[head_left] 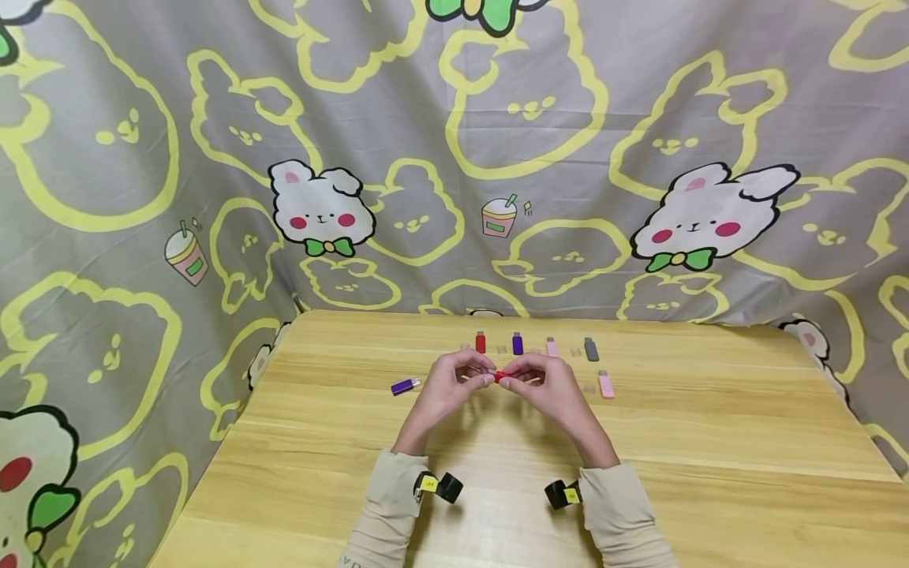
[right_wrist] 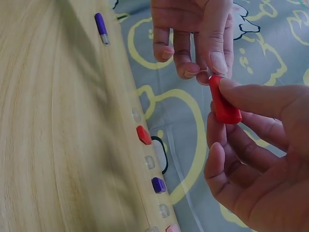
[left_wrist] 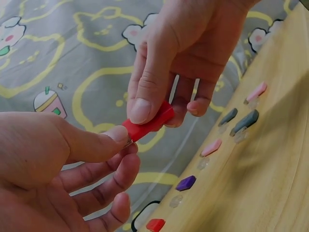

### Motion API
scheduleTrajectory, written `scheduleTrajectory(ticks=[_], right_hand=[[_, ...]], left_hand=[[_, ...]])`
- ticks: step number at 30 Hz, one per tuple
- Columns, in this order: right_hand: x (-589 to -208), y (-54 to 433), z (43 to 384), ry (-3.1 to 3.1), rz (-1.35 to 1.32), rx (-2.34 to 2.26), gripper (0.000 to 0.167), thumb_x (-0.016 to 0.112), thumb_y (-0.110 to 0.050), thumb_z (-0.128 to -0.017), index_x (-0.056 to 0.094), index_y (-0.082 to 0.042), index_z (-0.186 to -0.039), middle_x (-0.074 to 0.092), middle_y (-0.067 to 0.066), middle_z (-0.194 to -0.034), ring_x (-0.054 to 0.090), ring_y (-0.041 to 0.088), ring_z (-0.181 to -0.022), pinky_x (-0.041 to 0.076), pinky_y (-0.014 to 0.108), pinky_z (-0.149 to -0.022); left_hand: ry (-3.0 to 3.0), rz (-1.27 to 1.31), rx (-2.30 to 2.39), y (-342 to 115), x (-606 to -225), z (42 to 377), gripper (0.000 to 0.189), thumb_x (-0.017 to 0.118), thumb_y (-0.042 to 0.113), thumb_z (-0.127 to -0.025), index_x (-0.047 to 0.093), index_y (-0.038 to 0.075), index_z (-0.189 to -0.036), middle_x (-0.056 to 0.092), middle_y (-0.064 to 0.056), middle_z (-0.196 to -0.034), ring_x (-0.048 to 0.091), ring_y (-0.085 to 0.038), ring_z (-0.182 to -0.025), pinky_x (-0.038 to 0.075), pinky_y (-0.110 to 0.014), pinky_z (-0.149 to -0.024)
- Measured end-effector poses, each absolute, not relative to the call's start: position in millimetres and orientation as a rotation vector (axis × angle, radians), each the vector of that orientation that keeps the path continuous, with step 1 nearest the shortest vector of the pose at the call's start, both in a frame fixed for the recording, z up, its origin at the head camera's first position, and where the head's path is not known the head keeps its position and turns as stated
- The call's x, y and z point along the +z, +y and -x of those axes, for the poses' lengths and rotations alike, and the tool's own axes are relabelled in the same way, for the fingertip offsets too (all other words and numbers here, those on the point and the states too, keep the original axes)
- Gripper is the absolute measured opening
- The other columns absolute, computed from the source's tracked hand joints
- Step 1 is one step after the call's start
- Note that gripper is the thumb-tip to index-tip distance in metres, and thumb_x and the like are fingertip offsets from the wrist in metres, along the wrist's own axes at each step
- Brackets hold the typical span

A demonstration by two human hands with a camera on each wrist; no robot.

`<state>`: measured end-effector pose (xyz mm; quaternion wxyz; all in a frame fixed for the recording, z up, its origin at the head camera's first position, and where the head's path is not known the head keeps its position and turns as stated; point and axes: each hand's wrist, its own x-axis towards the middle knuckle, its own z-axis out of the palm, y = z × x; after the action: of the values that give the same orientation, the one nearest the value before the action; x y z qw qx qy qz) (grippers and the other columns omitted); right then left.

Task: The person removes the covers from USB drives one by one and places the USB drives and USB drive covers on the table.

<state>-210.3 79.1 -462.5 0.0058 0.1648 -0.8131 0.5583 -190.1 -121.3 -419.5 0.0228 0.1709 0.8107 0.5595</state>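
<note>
Above the table, both hands meet on a red USB flash drive. My right hand pinches its red body between thumb and fingers. At the drive's other end, my left hand pinches the small clear or metallic tip, which the fingertips mostly cover in both wrist views. Behind the hands stand a red drive, a purple drive, a pink drive and a grey drive in a row, plugs pointing away. Clear caps lie between them.
Left of the hands lies another purple drive; to the right is a second pink drive. Two grey drives show in the left wrist view, one the smaller grey drive. A patterned curtain closes off the table's back edge.
</note>
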Motion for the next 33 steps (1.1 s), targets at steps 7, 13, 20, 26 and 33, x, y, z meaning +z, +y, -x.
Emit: scheduleTrajectory(ticks=[7, 13, 20, 26, 33], right_hand=[[-458.9, 77.2, 208.5, -2.605, -0.578, 1.669, 0.009, 0.080, -0.007, -0.089, 0.078, -0.007, -0.099, 0.075, 0.003, -0.092, 0.070, 0.017, -0.083, 0.058, 0.029, -0.074], [-457.6, 76.4, 206.8, -2.638, -0.568, 1.638, 0.008, 0.080, -0.008, -0.090, 0.078, -0.007, -0.098, 0.075, 0.001, -0.092, 0.069, 0.015, -0.082, 0.058, 0.030, -0.074], [-458.1, 77.4, 207.5, -2.634, -0.602, 1.624, 0.008, 0.079, -0.009, -0.091, 0.079, -0.009, -0.099, 0.075, 0.001, -0.094, 0.070, 0.016, -0.083, 0.059, 0.033, -0.074], [-458.5, 81.0, 206.9, -2.647, -0.606, 1.622, 0.007, 0.079, -0.010, -0.091, 0.079, -0.010, -0.098, 0.076, 0.001, -0.094, 0.069, 0.015, -0.083, 0.058, 0.031, -0.073], [-458.1, 82.6, 206.3, -2.652, -0.595, 1.622, 0.007, 0.080, -0.012, -0.091, 0.079, -0.010, -0.098, 0.076, 0.000, -0.093, 0.068, 0.015, -0.079, 0.057, 0.028, -0.070]], left_hand=[[2.538, -0.527, 1.713, -123.1, -451.6, 206.5, 0.010, 0.068, -0.005, -0.095, 0.071, -0.007, -0.104, 0.071, -0.022, -0.101, 0.067, -0.040, -0.093, 0.055, -0.036, -0.076], [2.565, -0.514, 1.718, -125.2, -458.7, 209.6, 0.008, 0.072, 0.003, -0.094, 0.075, 0.003, -0.102, 0.073, -0.009, -0.095, 0.066, -0.025, -0.087, 0.053, -0.032, -0.073], [2.580, -0.488, 1.704, -125.0, -450.5, 206.3, 0.006, 0.073, 0.002, -0.094, 0.075, 0.003, -0.100, 0.073, -0.010, -0.091, 0.066, -0.025, -0.082, 0.052, -0.026, -0.068], [2.596, -0.492, 1.673, -125.0, -452.9, 207.4, 0.005, 0.074, 0.004, -0.093, 0.076, 0.005, -0.098, 0.073, -0.005, -0.091, 0.065, -0.018, -0.080, 0.052, -0.026, -0.068], [2.591, -0.486, 1.680, -124.8, -454.0, 207.2, 0.005, 0.075, 0.004, -0.093, 0.077, 0.006, -0.098, 0.073, -0.006, -0.091, 0.064, -0.018, -0.079, 0.050, -0.025, -0.066]])
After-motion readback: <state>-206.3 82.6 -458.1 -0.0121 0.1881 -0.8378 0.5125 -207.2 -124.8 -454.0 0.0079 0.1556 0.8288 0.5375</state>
